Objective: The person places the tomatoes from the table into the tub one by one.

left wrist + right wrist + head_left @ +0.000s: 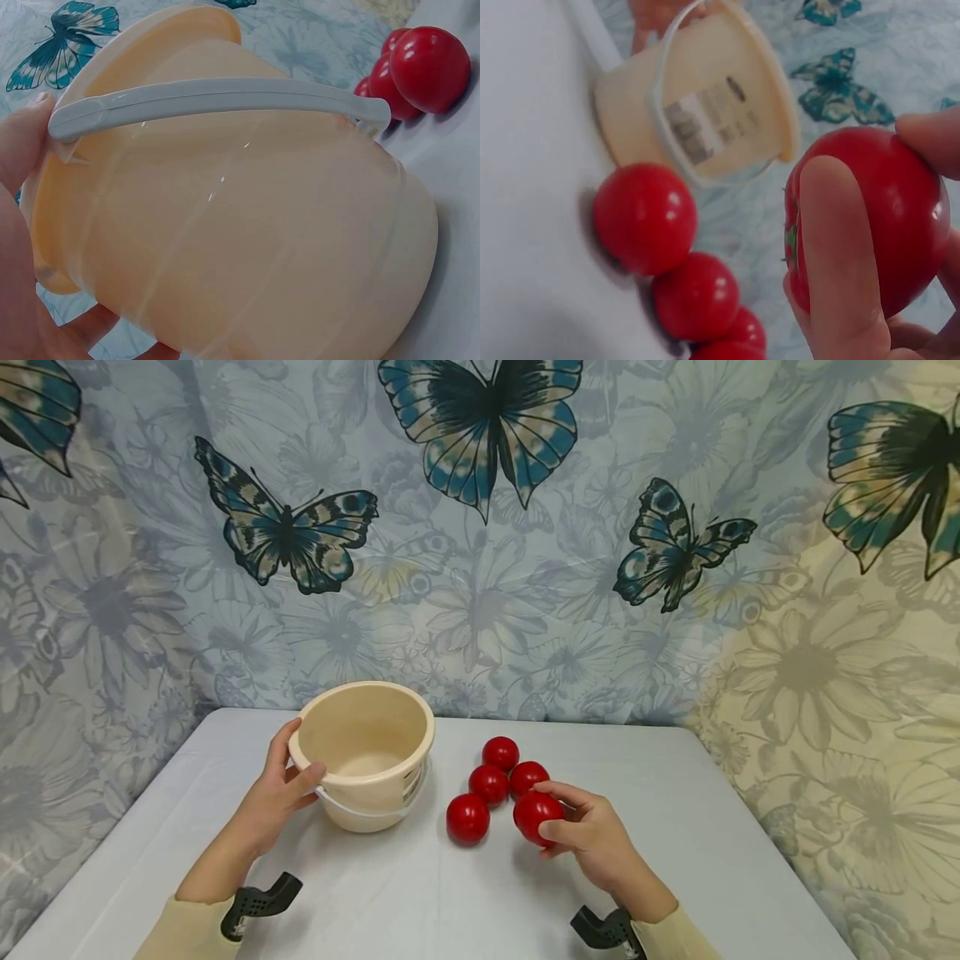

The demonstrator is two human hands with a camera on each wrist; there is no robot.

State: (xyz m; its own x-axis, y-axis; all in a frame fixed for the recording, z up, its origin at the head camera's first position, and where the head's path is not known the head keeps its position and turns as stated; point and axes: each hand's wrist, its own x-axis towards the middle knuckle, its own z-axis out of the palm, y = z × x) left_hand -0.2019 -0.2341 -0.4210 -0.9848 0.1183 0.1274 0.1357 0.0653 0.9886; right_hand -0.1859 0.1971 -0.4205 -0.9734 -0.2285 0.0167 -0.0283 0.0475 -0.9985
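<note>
A cream plastic bucket (366, 795) stands on the left half of the table, mouth upward, its pale handle (225, 97) hanging down against the side. My left hand (273, 797) grips the bucket's left rim, thumb at the front and fingers around the outer side. In my right hand (600, 843) is a red tomato (531, 814), pinched between thumb and fingers above the table. Its green stem end (792, 236) shows in the right wrist view, partly behind the thumb. Several more tomatoes (468, 819) lie grouped between the bucket and the right hand.
A white cloth covers the table (420, 902). Behind it and at both sides hangs a floral curtain (480, 610) with blue butterflies. On each forearm sits a black wrist mount (262, 900) over a cream sleeve.
</note>
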